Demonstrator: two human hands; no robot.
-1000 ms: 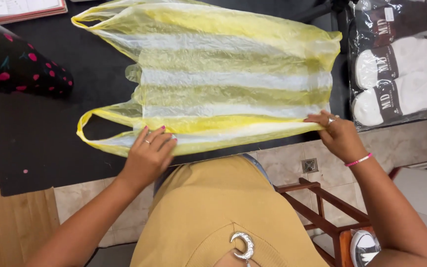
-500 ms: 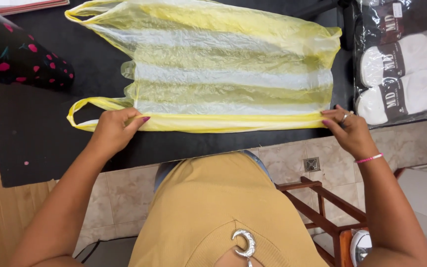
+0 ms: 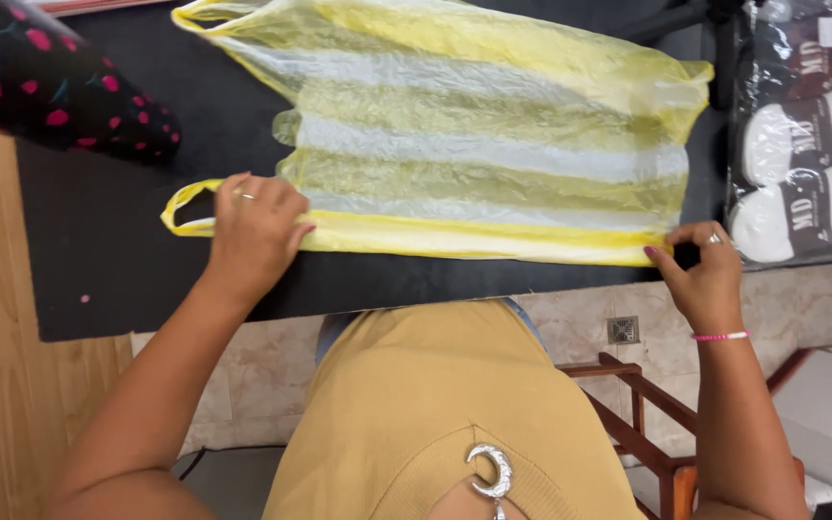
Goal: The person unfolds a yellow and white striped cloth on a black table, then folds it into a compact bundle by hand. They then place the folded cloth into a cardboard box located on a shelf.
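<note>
Black desk (image 3: 98, 260): fills the upper two thirds of the frame, its near edge running left to right across the middle. Below that edge, tiled floor (image 3: 243, 376) and, at lower right, part of a reddish wooden frame (image 3: 628, 385).

Plastic bag (image 3: 493, 144): thin, translucent, striped yellow and white, lying flat on the desk across the upper centre. Its two handle loops point to the left of the frame, one at top left, one at centre left; its closed bottom edge lies at the right. The near long edge is folded over into a narrow yellow band.

Packet of socks (image 3: 806, 164): clear wrapper holding black and white pairs, at the upper right edge of the frame, just beside the bag's bottom edge.

Dark cloth with pink spots (image 3: 60, 87): upper left corner, on the desk, apart from the bag.

Left hand (image 3: 254, 231): centre left, palm down, fingers curled over the folded band where the nearer handle loop joins the bag body, pressing it to the desk. A ring shows on one finger.

Right hand (image 3: 707, 272): centre right, thumb and fingertips pinching the near right corner of the bag. A ring shows on one finger and a pink bracelet (image 3: 721, 336) circles the wrist.
</note>
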